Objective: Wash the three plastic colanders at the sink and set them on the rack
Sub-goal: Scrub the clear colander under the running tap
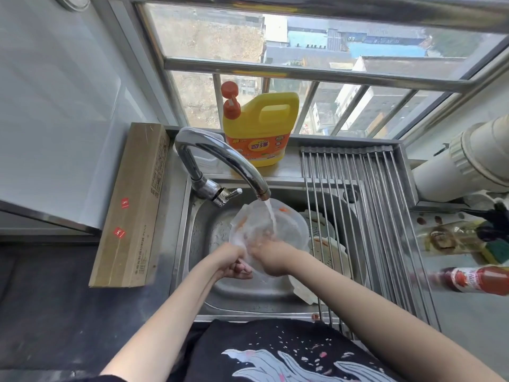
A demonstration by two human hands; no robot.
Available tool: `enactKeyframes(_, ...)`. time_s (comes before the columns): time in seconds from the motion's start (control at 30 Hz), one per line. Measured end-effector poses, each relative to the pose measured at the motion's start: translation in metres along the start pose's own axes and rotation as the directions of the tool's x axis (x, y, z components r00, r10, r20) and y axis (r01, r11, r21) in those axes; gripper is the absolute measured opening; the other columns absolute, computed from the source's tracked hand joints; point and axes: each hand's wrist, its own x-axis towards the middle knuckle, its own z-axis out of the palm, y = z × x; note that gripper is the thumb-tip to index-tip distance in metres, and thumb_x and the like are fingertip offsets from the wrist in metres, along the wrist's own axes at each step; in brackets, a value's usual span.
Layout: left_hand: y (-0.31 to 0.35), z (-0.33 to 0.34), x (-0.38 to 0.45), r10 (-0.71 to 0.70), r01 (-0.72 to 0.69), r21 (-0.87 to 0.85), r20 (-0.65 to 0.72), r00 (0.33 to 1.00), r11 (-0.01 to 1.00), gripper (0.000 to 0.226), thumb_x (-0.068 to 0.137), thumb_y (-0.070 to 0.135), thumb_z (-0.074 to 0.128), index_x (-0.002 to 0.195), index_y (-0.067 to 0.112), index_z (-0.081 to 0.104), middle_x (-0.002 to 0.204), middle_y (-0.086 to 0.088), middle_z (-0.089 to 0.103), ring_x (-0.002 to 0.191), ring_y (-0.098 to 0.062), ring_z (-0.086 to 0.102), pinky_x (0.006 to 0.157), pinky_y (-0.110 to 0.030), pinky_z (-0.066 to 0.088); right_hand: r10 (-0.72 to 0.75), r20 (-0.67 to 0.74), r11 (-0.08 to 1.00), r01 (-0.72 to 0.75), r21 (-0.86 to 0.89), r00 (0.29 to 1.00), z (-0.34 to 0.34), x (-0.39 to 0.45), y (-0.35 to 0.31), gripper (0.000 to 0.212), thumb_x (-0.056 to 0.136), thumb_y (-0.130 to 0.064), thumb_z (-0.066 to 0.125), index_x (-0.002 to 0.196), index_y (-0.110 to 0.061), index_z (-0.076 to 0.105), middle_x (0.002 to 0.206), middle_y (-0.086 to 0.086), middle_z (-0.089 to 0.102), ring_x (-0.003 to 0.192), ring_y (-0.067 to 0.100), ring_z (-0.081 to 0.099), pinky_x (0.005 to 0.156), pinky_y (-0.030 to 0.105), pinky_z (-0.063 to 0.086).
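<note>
Here the colander (275,232) tilts, mouth toward the person — left hand (234,264) grips its rim, right hand (271,257) rubs inside, grip unclear.

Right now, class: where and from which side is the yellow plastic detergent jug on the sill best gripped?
Grip the yellow plastic detergent jug by its moulded loop handle at the upper right, coming from the sink side. The orange pump takes up the left shoulder.

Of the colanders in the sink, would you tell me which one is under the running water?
The clear colander that both hands hold under the tap; the white ones lie beneath the rack, away from the stream.
</note>
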Motion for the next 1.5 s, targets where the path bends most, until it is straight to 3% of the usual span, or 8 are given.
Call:
enactKeyframes(0.17, -0.01, -0.006, 0.009, -0.019, 0.019, 0.025, -0.017, 1.0, 0.999, 0.03, 0.091, -0.005, 0.026, 0.117, -0.009, 0.041, 0.036, -0.013, 0.052, 0.023, -0.007, 0.039, 0.041, -0.035, 0.056, 0.152, -0.125, 0.987, -0.157, -0.036, 0.98, 0.007, 0.003, 0.018, 0.066, 0.093, -0.008, 0.04, 0.152, -0.021, 0.014, 0.16, 0.004, 0.009, 0.146, 0.025, 0.009, 0.118, 0.042, 0.01)
enactKeyframes(0.33, -0.011, -0.006, 0.007, 0.004, -0.001, 0.047, -0.06, 0.998, 0.999, 0.021, 0.091, -0.006, 0.026, 0.108, -0.007, 0.039, 0.033, -0.014, 0.05, 0.024, -0.01, 0.043, 0.039, -0.034, 0.054, -0.046, 0.104, 0.999, 0.044, 0.028, 0.994, 0.008, -0.007, 0.017, 0.074, 0.088, 0.006, 0.037, 0.15, -0.031, 0.025, 0.161, -0.002, 0.0, 0.147, 0.019, 0.005, 0.115, 0.039, 0.017)
enactKeyframes(0.5, -0.006, -0.003, 0.007, 0.021, -0.018, 0.046, -0.073, 0.997, 0.999, 0.017, 0.092, -0.007, 0.026, 0.099, -0.009, 0.041, 0.032, -0.015, 0.05, 0.022, -0.011, 0.043, 0.036, -0.034, 0.052, 0.169, -0.145, 0.984, -0.159, 0.076, 0.975, 0.015, 0.0, 0.018, 0.075, 0.089, -0.001, 0.039, 0.152, -0.029, 0.01, 0.16, 0.003, 0.01, 0.146, 0.029, 0.008, 0.116, 0.045, 0.012)
enactKeyframes(0.63, -0.005, -0.008, 0.007, 0.019, -0.01, 0.086, -0.096, 0.995, 0.996, 0.017, 0.091, -0.008, 0.024, 0.09, -0.008, 0.041, 0.031, -0.016, 0.049, 0.021, -0.011, 0.042, 0.034, -0.034, 0.05, -0.04, 0.04, 0.99, 0.035, 0.136, 0.998, 0.021, 0.001, 0.013, 0.071, 0.087, 0.005, 0.038, 0.147, -0.033, 0.032, 0.157, -0.006, 0.023, 0.142, 0.019, 0.027, 0.108, 0.035, 0.033)
enactKeyframes(0.8, -0.003, -0.013, 0.011, -0.001, 0.012, 0.092, -0.115, 0.993, 0.996, 0.019, 0.093, -0.006, 0.023, 0.107, -0.007, 0.036, 0.032, -0.016, 0.05, 0.019, -0.009, 0.038, 0.033, -0.033, 0.049, 0.153, -0.35, 0.986, -0.118, 0.122, 0.924, 0.026, -0.012, 0.02, 0.035, 0.087, -0.012, 0.04, 0.116, -0.017, 0.058, 0.12, 0.004, 0.062, 0.111, 0.028, 0.055, 0.089, 0.035, 0.039)
enactKeyframes(1.0, 0.017, -0.018, 0.01, -0.136, 0.164, 0.348, -0.106, 0.985, 0.923, 0.04, 0.098, 0.001, 0.02, 0.071, -0.011, 0.047, 0.036, -0.016, 0.055, 0.022, -0.015, 0.047, 0.03, -0.027, 0.047, 0.328, -0.503, 0.903, -0.109, 0.416, 0.8, 0.056, -0.029, 0.03, 0.03, 0.09, -0.012, 0.048, 0.116, -0.017, 0.061, 0.113, -0.001, 0.062, 0.111, 0.02, 0.051, 0.094, 0.034, 0.037)
enactKeyframes(1.17, 0.038, -0.027, 0.004, -0.235, 0.258, 0.529, -0.111, 0.966, 0.809, 0.048, 0.102, 0.008, 0.022, 0.068, -0.009, 0.052, 0.035, -0.014, 0.054, 0.022, -0.02, 0.049, 0.025, -0.027, 0.043, 0.57, -0.435, 0.657, -0.069, 0.751, 0.697, 0.057, -0.017, 0.033, 0.035, 0.083, -0.01, 0.063, 0.115, -0.016, 0.05, 0.113, 0.0, 0.05, 0.104, 0.017, 0.048, 0.087, 0.03, 0.044)
enactKeyframes(1.5, 0.052, -0.039, -0.011, -0.288, 0.287, 0.634, -0.105, 0.952, 0.718, 0.045, 0.102, 0.007, 0.016, 0.074, -0.007, 0.049, 0.033, -0.008, 0.052, 0.023, -0.01, 0.046, 0.06, -0.026, 0.056, 0.51, -0.118, 0.483, -0.17, 0.859, 0.852, 0.047, -0.001, 0.037, 0.026, 0.088, -0.017, 0.064, 0.11, -0.013, 0.05, 0.086, 0.008, 0.064, 0.075, 0.026, 0.066, 0.065, 0.041, 0.058)
